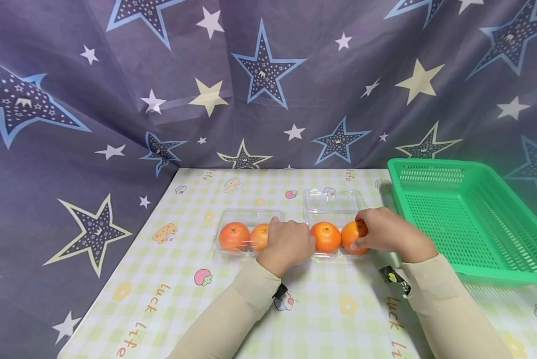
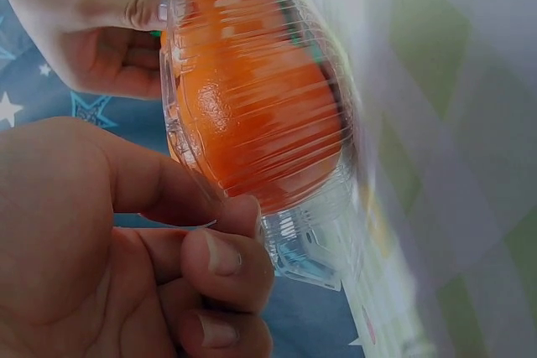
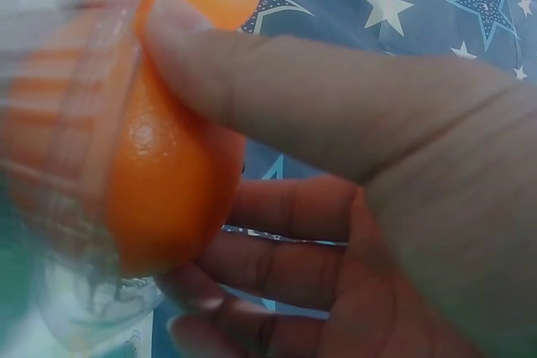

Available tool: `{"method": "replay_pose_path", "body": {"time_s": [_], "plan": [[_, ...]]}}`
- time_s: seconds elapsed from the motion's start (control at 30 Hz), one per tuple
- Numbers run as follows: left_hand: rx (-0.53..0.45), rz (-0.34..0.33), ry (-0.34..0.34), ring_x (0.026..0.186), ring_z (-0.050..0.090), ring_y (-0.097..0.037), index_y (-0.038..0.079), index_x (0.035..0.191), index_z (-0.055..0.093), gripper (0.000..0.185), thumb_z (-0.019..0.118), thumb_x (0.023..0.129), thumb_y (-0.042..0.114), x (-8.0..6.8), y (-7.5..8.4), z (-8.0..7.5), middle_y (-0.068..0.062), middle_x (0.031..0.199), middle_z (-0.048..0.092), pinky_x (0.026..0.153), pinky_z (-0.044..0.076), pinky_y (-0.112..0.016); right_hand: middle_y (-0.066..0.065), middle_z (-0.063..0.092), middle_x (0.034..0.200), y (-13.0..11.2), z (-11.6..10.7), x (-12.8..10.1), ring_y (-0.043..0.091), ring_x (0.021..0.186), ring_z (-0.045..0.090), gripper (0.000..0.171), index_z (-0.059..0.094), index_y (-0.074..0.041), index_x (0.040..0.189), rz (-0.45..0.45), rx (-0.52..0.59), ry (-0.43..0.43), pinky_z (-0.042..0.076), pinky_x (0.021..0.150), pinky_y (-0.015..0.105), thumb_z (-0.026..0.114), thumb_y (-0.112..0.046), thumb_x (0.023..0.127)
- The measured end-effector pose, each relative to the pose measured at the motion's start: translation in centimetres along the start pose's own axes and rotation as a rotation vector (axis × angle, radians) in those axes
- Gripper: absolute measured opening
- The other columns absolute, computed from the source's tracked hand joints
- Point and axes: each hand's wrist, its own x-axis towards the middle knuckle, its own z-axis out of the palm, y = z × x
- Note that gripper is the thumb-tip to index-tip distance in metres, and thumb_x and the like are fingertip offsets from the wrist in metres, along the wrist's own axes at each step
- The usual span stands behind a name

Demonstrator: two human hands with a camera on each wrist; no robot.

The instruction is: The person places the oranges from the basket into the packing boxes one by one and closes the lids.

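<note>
Right grip (image 1: 387, 234) is pinching the end orange (image 1: 352, 235) in the clear tray (image 1: 335, 204); left grip (image 1: 288, 244) is curling on its rim (green basket (image 1: 470, 219) beside is holding nothing, four oranges remaining).

the head view is evenly and softly lit, sharp at the centre, with faint shadows under the arms on the worktop (image 1: 340, 319) and wide-angle bending at the edges. both wrist views are dimmer, bluish and blurred; white glare streaks the clear plastic box (image 2: 336, 207) and a bright highlight spots the orange (image 3: 168, 182).
</note>
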Motion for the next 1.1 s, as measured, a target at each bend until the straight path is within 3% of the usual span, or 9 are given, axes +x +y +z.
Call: {"method": "replay_pose_path", "body": {"time_s": [0.43,0.6,0.77,0.93,1.1], "plan": [[0.036,-0.044,0.011,0.077,0.061,-0.018,0.022,0.086,0.069,0.048,0.034,0.106,0.048,0.1,-0.5,0.2,0.001,0.081,0.068,0.086,0.037,-0.046,0.012,0.071,0.106,0.2,-0.1,0.1,0.027,0.092,0.061,0.064,0.068,0.003,0.121,0.012,0.036,-0.027,0.052,0.089,0.048,0.092,-0.037,0.076],[0.047,-0.036,0.008,0.084,0.064,-0.018,0.022,0.096,0.073,0.047,0.034,0.106,0.047,0.3,-1.1,0.1,0.001,0.089,0.072,0.09,0.039,-0.048,0.014,0.068,0.111,0.3,-0.2,-0.1,0.03,0.099,0.059,0.062,0.069,-0.001,0.121,0.001,0.032,-0.02,0.05,0.092,0.051,0.09,-0.04,0.078],[0.031,-0.032,0.015,0.085,0.064,-0.019,0.021,0.093,0.073,0.046,0.036,0.106,0.046,0.6,-1.6,0.2,0.0,0.088,0.072,0.09,0.039,-0.048,0.02,0.064,0.12,0.4,-0.3,-0.2,0.034,0.106,0.058,0.062,0.069,-0.004,0.124,0.019,0.026,-0.006,0.048,0.095,0.054,0.083,-0.048,0.084],[-0.009,-0.025,0.069,0.082,0.064,-0.019,0.02,0.086,0.07,0.046,0.036,0.106,0.044,0.9,-1.8,0.5,0.0,0.085,0.071,0.087,0.038,-0.047,0.024,0.061,0.123,0.3,-0.2,-0.1,0.037,0.107,0.057,0.06,0.067,-0.001,0.126,0.053,0.044,0.039,0.048,0.095,0.056,0.077,-0.047,0.089],[-0.042,0.028,0.161,0.076,0.062,-0.02,0.016,0.087,0.065,0.031,0.048,0.103,0.038,1.1,-1.6,1.0,0.0,0.079,0.066,0.081,0.037,-0.043,0.031,0.058,0.127,-0.1,0.3,0.3,0.043,0.116,0.053,0.062,0.062,0.007,0.131,0.124,0.089,0.143,0.045,0.101,0.06,0.066,-0.045,0.097]]}}
